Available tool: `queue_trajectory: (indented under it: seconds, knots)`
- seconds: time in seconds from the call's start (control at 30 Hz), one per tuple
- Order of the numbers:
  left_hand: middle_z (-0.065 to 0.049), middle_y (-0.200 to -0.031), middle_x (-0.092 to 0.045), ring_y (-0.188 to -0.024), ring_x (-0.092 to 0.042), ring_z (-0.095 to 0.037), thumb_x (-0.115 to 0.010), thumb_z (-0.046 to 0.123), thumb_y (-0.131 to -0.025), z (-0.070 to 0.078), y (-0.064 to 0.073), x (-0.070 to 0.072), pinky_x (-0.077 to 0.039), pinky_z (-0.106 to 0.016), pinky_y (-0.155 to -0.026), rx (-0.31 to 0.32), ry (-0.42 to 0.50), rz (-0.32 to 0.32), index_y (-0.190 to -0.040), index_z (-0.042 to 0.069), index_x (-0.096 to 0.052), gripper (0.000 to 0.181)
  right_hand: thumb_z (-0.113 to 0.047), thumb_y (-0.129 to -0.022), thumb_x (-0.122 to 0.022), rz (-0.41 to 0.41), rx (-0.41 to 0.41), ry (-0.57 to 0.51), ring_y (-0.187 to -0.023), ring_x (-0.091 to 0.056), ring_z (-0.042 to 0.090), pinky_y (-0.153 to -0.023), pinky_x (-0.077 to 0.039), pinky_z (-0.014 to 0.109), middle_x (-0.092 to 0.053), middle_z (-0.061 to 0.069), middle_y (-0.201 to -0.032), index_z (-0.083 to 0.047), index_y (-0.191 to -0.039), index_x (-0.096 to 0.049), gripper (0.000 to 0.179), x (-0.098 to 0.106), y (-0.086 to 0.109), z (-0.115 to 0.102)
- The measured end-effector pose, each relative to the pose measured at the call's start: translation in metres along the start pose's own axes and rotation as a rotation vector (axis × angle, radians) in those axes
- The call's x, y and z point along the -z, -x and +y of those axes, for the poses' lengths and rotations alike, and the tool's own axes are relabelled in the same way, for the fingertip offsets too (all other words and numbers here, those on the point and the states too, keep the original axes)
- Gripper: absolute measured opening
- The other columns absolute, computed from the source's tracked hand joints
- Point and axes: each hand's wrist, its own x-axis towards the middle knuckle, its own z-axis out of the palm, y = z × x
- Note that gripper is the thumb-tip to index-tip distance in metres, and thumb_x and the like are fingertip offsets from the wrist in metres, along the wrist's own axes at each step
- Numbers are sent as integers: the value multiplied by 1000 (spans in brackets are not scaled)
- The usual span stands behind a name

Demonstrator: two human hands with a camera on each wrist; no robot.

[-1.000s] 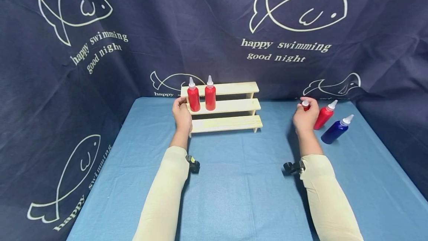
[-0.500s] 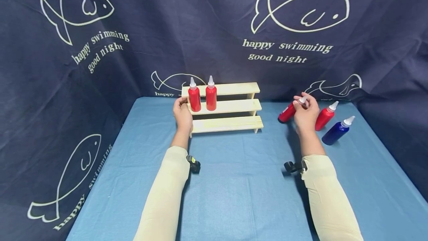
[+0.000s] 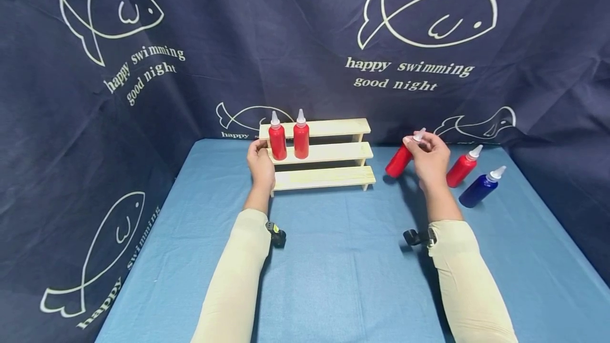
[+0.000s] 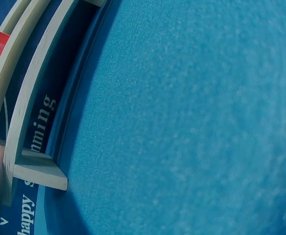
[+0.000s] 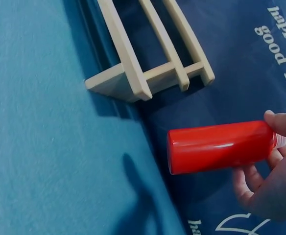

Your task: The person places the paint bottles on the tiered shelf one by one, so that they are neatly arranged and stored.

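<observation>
My right hand (image 3: 432,163) pinches a red squeeze bottle (image 3: 399,161) near its white nozzle cap, to the right of a three-tier wooden display shelf (image 3: 329,177). The bottle is tilted, its base pointing down and left, and the right wrist view shows the red body (image 5: 219,148) off the table. At the shelf's left end my left hand (image 3: 261,167) grips the side, though some of its fingers are hidden. Two more red squeeze bottles (image 3: 277,142) (image 3: 301,141) stand upright on the middle tier, towards the left.
Right of my right hand, another red squeeze bottle (image 3: 461,170) and a blue squeeze bottle (image 3: 478,190) stand on the blue tablecloth (image 3: 333,269). A dark fish-print curtain (image 3: 305,57) hangs behind and along the sides.
The red bottle in my right hand, mostly hidden earlier, has swung into sight and shifted left with the hand towards the shelf. My left hand has stayed at the shelf's end.
</observation>
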Motion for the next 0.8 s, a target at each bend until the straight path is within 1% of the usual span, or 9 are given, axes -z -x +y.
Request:
queue_trajectory:
  seconds: [0.07, 0.2, 0.5, 0.57, 0.63, 0.73, 0.77, 0.8]
  knots:
    - [-13, -108, -62, -107, -55, -20, -39, -10, -99, 0, -1, 0, -45, -29, -99, -3, 4, -2, -113, -10, -64, 29, -1, -87, -81, -6, 20, 21, -78, -67, 2, -65, -54, 13, -77, -15, -85, -19, -96, -73, 22, -3, 2, -3]
    - [-10, -106, -62, -106, -55, -18, -39, -10, -99, 1, -1, 0, -45, -28, -99, -2, 5, -2, -113, -9, -64, 29, -1, -86, -83, -12, 58, 21, -76, -64, 3, -63, -54, 13, -76, -13, -85, -19, -94, -73, 22, -11, 5, -7]
    - [-8, -106, -62, -107, -56, -19, -40, -9, -98, 1, 1, 1, -46, -28, -100, 1, 7, -7, -111, -8, -64, 28, 1, -85, -82, -44, 120, -43, -74, -67, 4, -63, -57, 15, -77, -12, -83, -14, -96, -73, 20, -24, 15, -13]
    - [-7, -105, -62, -107, -56, -19, -40, -9, -98, 1, 1, 1, -46, -29, -100, -1, 9, -6, -111, -8, -64, 28, 1, -85, -83, -43, 130, -40, -75, -67, 5, -63, -57, 15, -77, -12, -83, -9, -98, -73, 18, -27, 17, -13]
    - [-7, -105, -62, -107, -56, -19, -40, -9, -98, -1, 1, 1, -46, -30, -100, -3, 9, -5, -111, -8, -64, 28, 0, -85, -83, -41, 139, -43, -76, -67, 5, -63, -57, 15, -77, -12, -83, 0, -102, -72, 20, -29, 18, -13]
    - [-7, -105, -61, -106, -56, -18, -40, -9, -99, -2, 0, 1, -46, -29, -100, -7, 6, -2, -111, -7, -64, 28, 0, -85, -84, -39, 157, -46, -78, -67, 6, -64, -57, 15, -77, -12, -83, 12, -111, -68, 33, -33, 18, -12]
    - [-7, -105, -61, -106, -56, -19, -40, -9, -99, -2, 0, 1, -46, -29, -99, -8, 7, -2, -111, -7, -64, 28, 0, -85, -84, -38, 159, -51, -78, -68, 6, -65, -57, 15, -77, -11, -83, 14, -112, -67, 35, -34, 18, -12]
    - [-7, -105, -61, -107, -56, -19, -40, -9, -99, -2, 0, 1, -46, -29, -100, -8, 6, -2, -111, -7, -64, 28, 0, -85, -84, -36, 161, -57, -79, -68, 6, -65, -57, 15, -77, -11, -83, 13, -111, -68, 33, -35, 17, -12]
